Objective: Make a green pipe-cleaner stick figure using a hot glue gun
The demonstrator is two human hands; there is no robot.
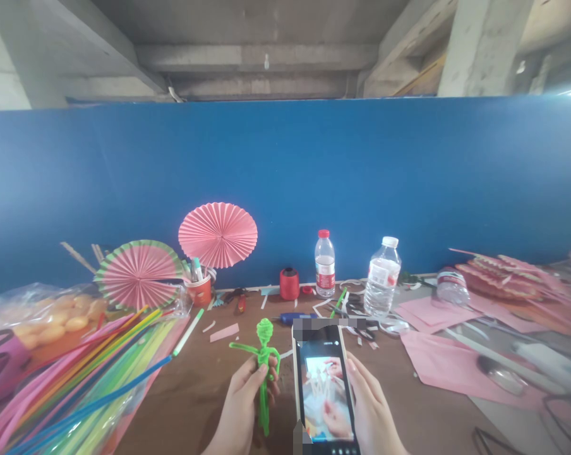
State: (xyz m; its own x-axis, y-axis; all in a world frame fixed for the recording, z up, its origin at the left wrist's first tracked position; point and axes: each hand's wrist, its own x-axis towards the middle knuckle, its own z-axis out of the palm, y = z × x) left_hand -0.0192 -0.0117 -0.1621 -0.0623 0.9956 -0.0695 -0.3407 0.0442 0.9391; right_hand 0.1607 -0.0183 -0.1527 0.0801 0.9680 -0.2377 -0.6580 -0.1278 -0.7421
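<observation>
My left hand (244,393) is closed around the middle of a green pipe-cleaner figure (265,333), held upright. The figure has a coiled round head, one arm stretched out to the left, a bent arm on the right and legs hanging down. In my right hand (371,404) is a smartphone (327,392), gripped along its right edge. Its lit screen shows a picture of hands working on something pale. The figure and the phone are side by side, apart from each other, above the brown table (172,404).
Colourful pipe cleaners (100,379) lie at the left. Behind stand a pen cup (200,292), pink paper fans (218,235), a red thread spool (289,284) and two bottles (383,278). Pink paper sheets (446,360) and scraps cover the right. A blue partition (285,170) rises behind.
</observation>
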